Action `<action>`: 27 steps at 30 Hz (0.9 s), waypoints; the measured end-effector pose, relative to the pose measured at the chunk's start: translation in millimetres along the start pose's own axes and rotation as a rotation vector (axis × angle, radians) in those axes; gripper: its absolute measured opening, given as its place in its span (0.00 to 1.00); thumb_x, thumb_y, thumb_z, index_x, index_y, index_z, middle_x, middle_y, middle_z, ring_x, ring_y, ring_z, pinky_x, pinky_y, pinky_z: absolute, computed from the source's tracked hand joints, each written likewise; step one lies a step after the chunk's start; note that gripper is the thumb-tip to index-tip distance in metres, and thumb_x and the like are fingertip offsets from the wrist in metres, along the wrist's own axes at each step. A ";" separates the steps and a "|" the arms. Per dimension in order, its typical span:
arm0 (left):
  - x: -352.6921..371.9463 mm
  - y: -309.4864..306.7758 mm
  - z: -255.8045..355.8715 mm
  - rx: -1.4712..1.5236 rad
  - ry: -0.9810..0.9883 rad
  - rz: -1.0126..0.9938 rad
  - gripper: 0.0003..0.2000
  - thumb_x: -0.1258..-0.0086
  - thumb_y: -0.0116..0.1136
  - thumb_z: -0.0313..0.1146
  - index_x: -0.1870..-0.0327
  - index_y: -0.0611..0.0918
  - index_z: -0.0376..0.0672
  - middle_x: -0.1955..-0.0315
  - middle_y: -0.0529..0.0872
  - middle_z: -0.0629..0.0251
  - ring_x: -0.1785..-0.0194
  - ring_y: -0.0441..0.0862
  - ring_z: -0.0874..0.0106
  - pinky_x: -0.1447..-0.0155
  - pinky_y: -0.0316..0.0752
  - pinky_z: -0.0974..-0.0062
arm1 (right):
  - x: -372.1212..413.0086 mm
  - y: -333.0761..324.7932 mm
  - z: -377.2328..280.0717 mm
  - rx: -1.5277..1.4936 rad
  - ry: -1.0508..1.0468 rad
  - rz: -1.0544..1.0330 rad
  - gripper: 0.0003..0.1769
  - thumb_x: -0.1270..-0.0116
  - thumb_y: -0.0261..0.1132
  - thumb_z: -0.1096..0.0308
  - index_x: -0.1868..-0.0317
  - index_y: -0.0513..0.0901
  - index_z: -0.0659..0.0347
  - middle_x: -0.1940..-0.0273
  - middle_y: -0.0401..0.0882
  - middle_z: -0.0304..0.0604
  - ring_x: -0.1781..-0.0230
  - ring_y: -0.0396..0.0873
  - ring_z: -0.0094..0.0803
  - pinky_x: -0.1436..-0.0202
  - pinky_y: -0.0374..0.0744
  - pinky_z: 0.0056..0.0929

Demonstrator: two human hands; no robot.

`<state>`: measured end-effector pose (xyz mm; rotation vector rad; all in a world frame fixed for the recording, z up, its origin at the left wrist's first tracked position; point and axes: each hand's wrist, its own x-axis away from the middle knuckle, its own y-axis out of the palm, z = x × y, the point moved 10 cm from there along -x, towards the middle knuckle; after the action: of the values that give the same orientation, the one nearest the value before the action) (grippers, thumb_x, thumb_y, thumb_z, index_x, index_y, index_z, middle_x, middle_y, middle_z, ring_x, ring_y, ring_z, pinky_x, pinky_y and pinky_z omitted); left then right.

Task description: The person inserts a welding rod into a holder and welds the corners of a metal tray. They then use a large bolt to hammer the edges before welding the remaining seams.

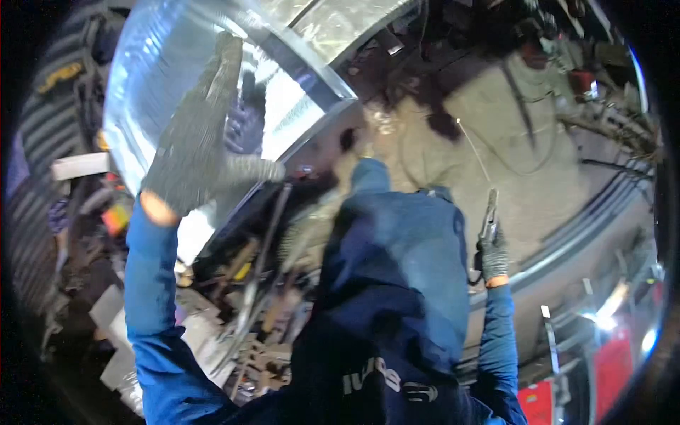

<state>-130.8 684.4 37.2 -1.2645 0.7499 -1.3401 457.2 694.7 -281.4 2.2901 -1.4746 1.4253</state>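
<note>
My left hand (195,138), in a grey knit glove, is stretched out over a shiny curved metal panel (152,64) at the upper left, its fingers extended and the thumb pointing right. Whether the palm touches the panel is unclear. On the right, my right hand (494,256), gloved as well, is wrapped round the handle of a welding electrode holder (490,216). A thin rod (473,150) sticks out from the holder's tip toward the upper left, over the pale floor.
Tools and scrap (258,361) lie in a cluttered heap at the lower left. A black corrugated hose (42,234) runs along the left edge. A cable (520,172) curves over the floor. Red objects (613,368) stand at the lower right.
</note>
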 end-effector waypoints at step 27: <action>146.8 102.9 -77.1 0.661 -0.364 -0.042 0.20 0.48 0.72 0.30 0.51 0.89 0.44 0.58 0.89 0.57 0.54 0.88 0.57 0.47 0.82 0.61 | 84.9 14.6 -48.3 -0.228 0.529 0.405 0.11 0.26 0.62 0.64 0.47 0.72 0.42 0.79 0.67 0.36 0.88 0.67 0.33 0.87 0.63 0.36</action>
<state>-151.4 506.1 -39.4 -0.9414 0.0079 -1.1997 424.0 652.8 -198.4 1.3818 -1.8437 1.6719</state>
